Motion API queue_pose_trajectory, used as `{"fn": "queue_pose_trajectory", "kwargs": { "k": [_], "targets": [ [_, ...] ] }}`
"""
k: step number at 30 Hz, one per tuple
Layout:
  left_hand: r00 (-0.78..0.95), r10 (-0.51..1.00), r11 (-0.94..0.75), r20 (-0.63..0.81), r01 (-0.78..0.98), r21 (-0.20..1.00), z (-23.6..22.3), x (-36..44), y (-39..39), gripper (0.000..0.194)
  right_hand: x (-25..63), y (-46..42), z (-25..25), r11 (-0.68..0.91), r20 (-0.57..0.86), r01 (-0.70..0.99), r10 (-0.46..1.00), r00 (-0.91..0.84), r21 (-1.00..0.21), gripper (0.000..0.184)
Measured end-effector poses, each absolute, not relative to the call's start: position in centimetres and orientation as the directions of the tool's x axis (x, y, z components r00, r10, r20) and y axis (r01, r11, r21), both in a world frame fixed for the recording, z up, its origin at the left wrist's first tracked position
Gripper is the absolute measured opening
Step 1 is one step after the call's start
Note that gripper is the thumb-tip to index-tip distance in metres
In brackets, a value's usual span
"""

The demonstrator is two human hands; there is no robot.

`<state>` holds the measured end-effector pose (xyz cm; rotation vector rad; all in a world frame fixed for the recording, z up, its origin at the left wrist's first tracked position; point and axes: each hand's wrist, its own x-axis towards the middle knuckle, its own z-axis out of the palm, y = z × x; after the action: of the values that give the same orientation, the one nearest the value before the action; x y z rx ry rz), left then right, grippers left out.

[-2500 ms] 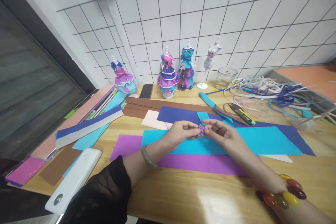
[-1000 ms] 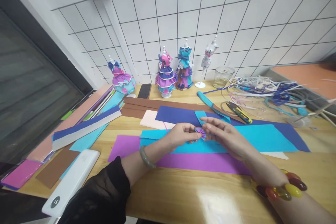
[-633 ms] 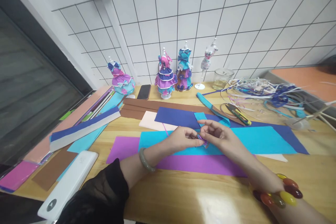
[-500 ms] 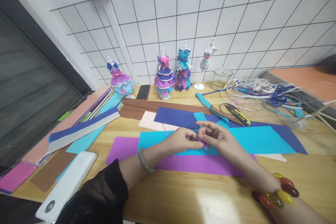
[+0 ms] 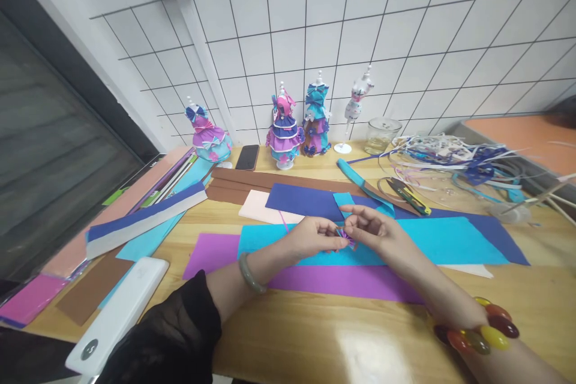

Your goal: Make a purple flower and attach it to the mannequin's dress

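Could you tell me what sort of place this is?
Probably a small craft workspace: little dress forms in ruffled outfits, strips of coloured material across the wooden table, and a box cutter.

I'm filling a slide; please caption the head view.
Two hands pinch a small pleated purple piece above turquoise sheets, dressed miniature mannequins behind.

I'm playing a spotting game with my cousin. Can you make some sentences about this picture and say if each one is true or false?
1. The left hand and right hand are at a small pleated piece. True.
2. The phone stands upright. False: it lies flat on the table.
3. The chunky bead bracelet is on the right arm. True.
4. The glass is left of the phone. False: it is to the right.
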<state>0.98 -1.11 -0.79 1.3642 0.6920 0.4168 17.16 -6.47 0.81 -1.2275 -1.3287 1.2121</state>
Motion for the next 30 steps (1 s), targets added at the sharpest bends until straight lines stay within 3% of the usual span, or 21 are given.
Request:
{"fn": "queue_pose_trajectory", "kwargs": {
  "k": [14, 18, 23, 30],
  "targets": [
    [0.677, 0.711, 0.200, -0.190, 0.064, 0.978, -0.90, 1.09, -0.94, 0.036, 17.48, -6.34, 0.74, -0.116, -0.117, -0.017, 0.993, 0.034, -0.993, 0.049],
    [0.689, 0.695, 0.227, -0.206, 0.061, 0.972, -1.04, 1.09, -0.94, 0.037, 17.36, -6.31, 0.75, -0.051, -0.051, 0.050, 0.999, -0.004, -0.997, 0.049],
    [0.728, 0.655, 0.215, -0.204, 0.079, 0.973, -1.14, 1.27, -1.23, 0.035, 17.08, -6.30, 0.47, -0.004, -0.005, 0.017, 1.000, -0.022, -1.000, 0.046],
    [0.689, 0.695, 0.245, -0.204, 0.040, 0.969, -0.97, 1.30, -1.17, 0.033, 17.28, -6.30, 0.72, -0.135, -0.144, -0.136, 0.988, 0.062, -0.982, 0.045]
  ]
}}
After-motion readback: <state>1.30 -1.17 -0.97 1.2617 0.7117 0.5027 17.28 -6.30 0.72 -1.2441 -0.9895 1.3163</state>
